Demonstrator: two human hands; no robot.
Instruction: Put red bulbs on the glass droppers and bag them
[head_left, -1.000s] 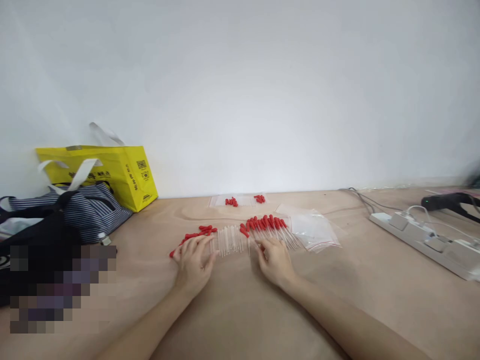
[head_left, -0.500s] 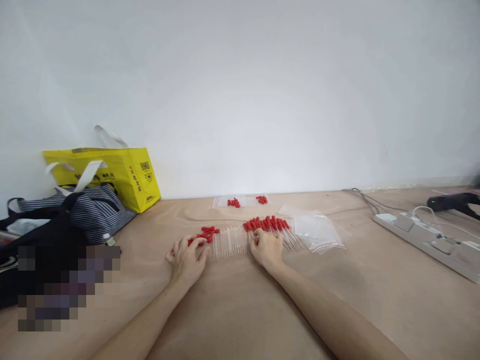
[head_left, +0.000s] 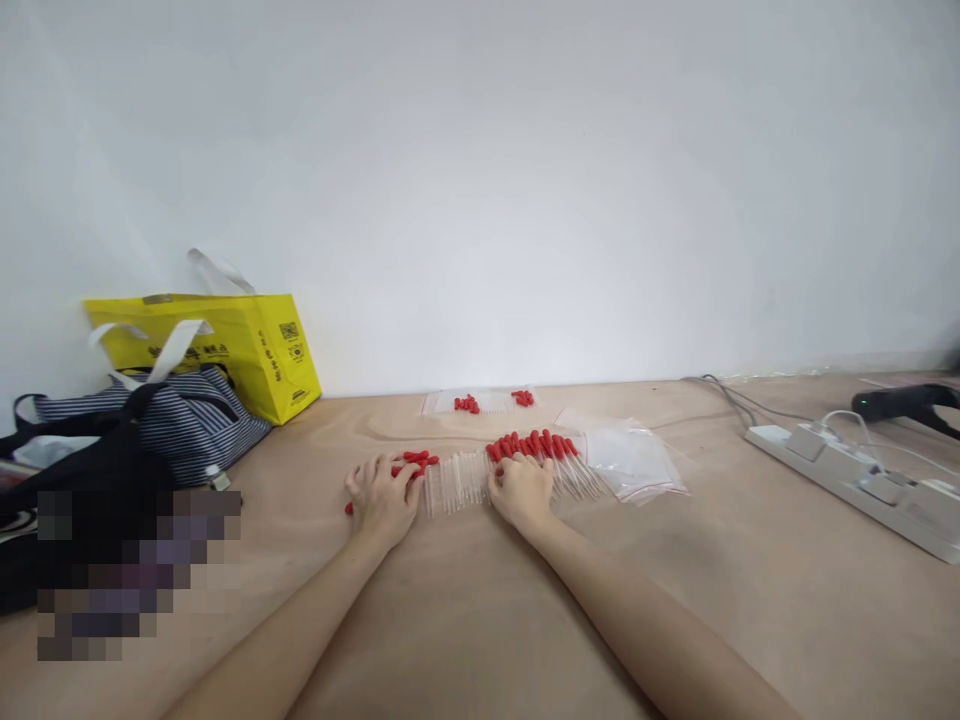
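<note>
My left hand (head_left: 382, 498) rests on the tabletop with its fingers apart and curved over loose red rubber bulbs (head_left: 420, 460). One more bulb (head_left: 349, 509) lies just outside its outer edge. Between my hands is a row of thin clear dropper tubes (head_left: 457, 480) without bulbs, lying side by side. My right hand (head_left: 523, 492) sits at the right end of that row, fingers curled and close together; what they grip, if anything, is hidden. Just beyond and right of it are several droppers (head_left: 559, 448) with red bulbs fitted, their tips pointing toward me.
Clear zip bags (head_left: 637, 465) lie right of the droppers. Against the wall, another bag (head_left: 491, 401) has red bulbs and tubes on it. A yellow bag (head_left: 281, 350) and a striped bag (head_left: 187, 425) stand left. At right is a power strip (head_left: 855, 490) with chargers and cables.
My left hand has shifted right over the red bulbs, and one bulb now shows at its outer side. My right hand has moved slightly left, its fingers tucked closer together.
</note>
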